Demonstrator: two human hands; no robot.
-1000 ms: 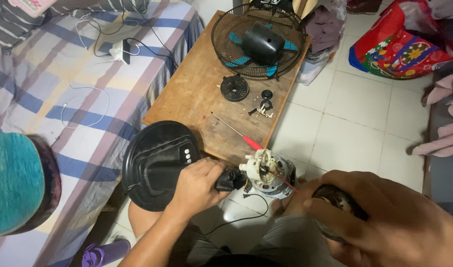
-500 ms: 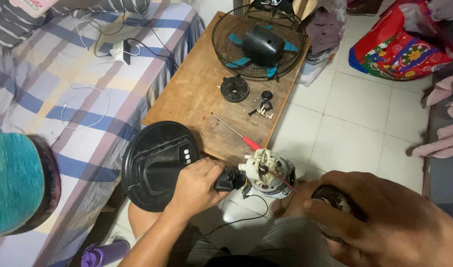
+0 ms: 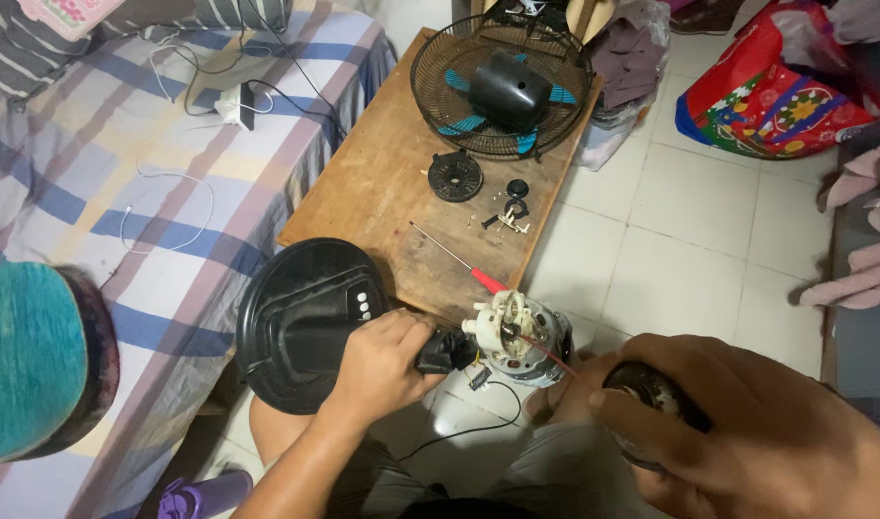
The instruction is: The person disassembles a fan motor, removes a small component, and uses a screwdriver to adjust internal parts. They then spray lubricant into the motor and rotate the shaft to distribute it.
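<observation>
Taking the wooden table (image 3: 382,192) as the landmark, the far left holds a bed with a blue, yellow and grey checked sheet (image 3: 123,183), touching the table's left edge; a white cable (image 3: 166,216) lies looped on it, and a white charger (image 3: 236,106) with dark leads sits nearer the table's far left corner. A teal cushion (image 3: 27,365) lies at the bed's near end, well left of the table. Overlapping the table's near left corner is a round black fan base (image 3: 296,327) with a row of pale buttons. The left hand (image 3: 382,370) is just below that near edge, closed around the black neck piece (image 3: 445,351) that joins the base to the fan motor (image 3: 517,336); the motor, bare with its copper windings and white fittings showing, is held just off the table's near right corner, above the tiled floor (image 3: 690,240). On the table itself, toward its near edge, lies a thin screwdriver (image 3: 459,261) with a red handle; beyond it sit a round black cap (image 3: 456,176) and a small heap of screws and black parts (image 3: 507,207). At the table's far end stands the fan grille (image 3: 502,82), with blue blades and a black housing inside it. The right hand (image 3: 747,432), below and right of the table, is gripping a dark spray can (image 3: 651,394), whose thin red straw (image 3: 541,348) reaches to the motor's shaft. Far right of the table, a red patterned bag (image 3: 776,91) rests on the floor.
</observation>
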